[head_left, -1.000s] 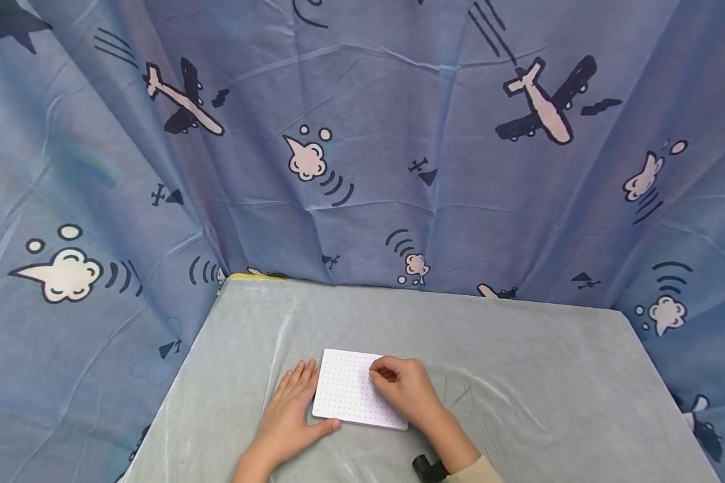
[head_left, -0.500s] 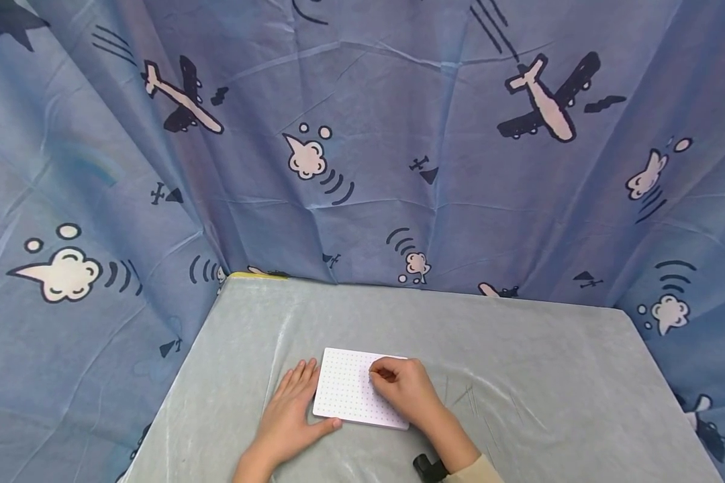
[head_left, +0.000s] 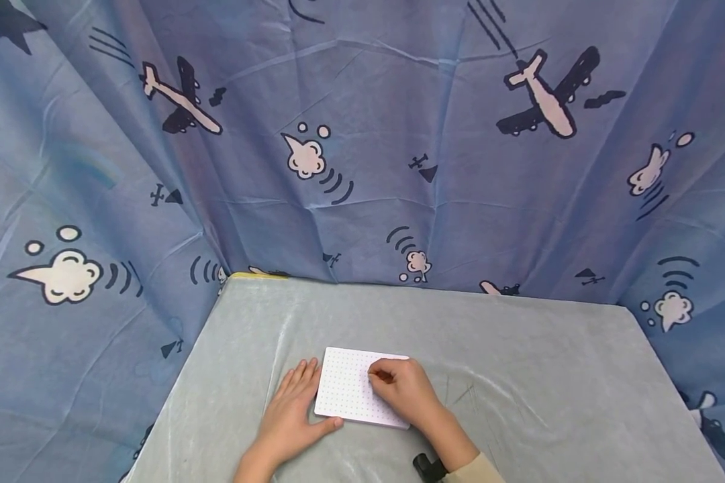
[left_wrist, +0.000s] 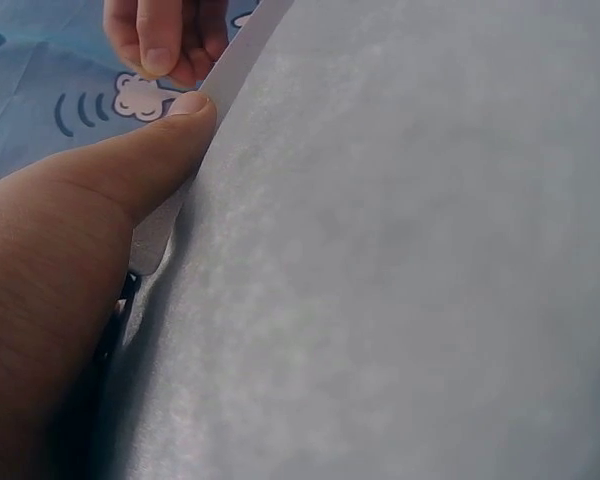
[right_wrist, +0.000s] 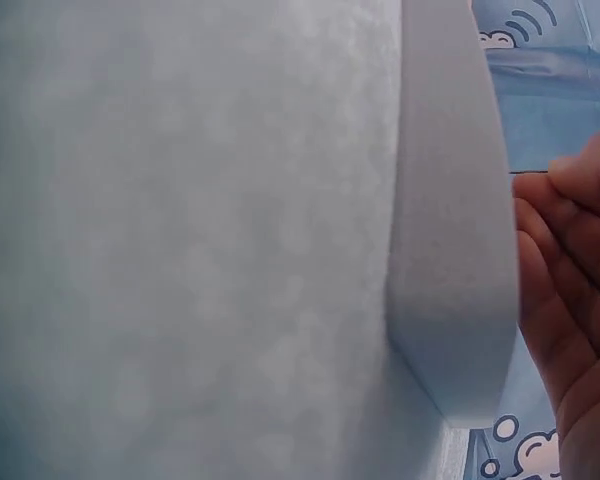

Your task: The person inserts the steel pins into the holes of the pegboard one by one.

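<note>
A white board (head_left: 346, 389) covered with rows of small dots lies flat on the grey cloth. My left hand (head_left: 293, 412) is spread at its left side, with the thumb along the near edge; the left wrist view shows the thumb (left_wrist: 195, 105) against the board's side. Over the board's right half is my right hand (head_left: 406, 392), thumb and forefinger pinched together just above the dots. Between those fingertips, the right wrist view shows a thin dark pin-like piece (right_wrist: 529, 172) reaching to the board's face. Most of it is hidden by the fingers.
Grey velvety cloth (head_left: 550, 362) covers the table. A blue curtain (head_left: 362, 134) printed with planes and clouds stands behind and at both sides. A black cylindrical device (head_left: 425, 466) sits by the right wrist, and a yellow strip (head_left: 260, 276) marks the back left edge.
The head view has shifted slightly. Both hands and the board keep nearly the same place, and the right thumb and forefinger stay pinched over the same part of the board.
</note>
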`<control>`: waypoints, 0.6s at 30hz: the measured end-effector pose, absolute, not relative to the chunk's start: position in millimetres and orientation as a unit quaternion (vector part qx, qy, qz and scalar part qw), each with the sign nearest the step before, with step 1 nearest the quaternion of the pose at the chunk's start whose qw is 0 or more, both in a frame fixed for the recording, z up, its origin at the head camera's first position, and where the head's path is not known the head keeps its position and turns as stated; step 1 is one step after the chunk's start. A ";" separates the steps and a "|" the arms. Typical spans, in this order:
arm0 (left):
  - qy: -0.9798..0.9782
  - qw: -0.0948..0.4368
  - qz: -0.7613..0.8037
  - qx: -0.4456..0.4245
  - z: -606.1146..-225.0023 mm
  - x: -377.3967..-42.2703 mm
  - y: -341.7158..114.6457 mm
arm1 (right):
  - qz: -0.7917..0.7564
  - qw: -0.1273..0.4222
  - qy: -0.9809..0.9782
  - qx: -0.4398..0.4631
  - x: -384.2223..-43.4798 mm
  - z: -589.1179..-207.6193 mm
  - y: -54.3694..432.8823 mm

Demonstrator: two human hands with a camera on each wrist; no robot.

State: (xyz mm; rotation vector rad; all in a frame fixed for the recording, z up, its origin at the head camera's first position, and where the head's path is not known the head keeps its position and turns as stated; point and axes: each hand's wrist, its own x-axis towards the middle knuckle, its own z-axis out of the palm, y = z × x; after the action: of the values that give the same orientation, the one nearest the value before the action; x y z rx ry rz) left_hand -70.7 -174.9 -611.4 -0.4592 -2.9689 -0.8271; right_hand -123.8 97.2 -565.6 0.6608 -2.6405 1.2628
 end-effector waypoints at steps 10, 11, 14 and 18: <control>-0.954 0.018 -0.259 -0.151 -612.0 -72.2 -176.0 | 0.380 0.082 -0.897 0.211 -124.0 -564.8 95.5; -0.954 0.020 -0.258 -0.152 -612.2 -72.5 -176.1 | 0.376 0.085 -0.898 0.212 -124.0 -564.6 95.2; -0.954 0.024 -0.256 -0.155 -613.2 -72.9 -176.2 | 0.364 0.094 -0.902 0.215 -124.0 -565.2 94.6; -0.953 0.023 -0.261 -0.154 -614.7 -72.4 -175.6 | 0.353 0.094 -0.907 0.209 -123.6 -567.3 95.4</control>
State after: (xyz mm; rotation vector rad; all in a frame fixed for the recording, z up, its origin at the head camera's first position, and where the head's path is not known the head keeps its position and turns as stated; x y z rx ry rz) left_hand -72.4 -175.6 -614.7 -0.4765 -2.9508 -0.8075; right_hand -123.6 95.4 -567.3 0.6214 -2.6916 1.0463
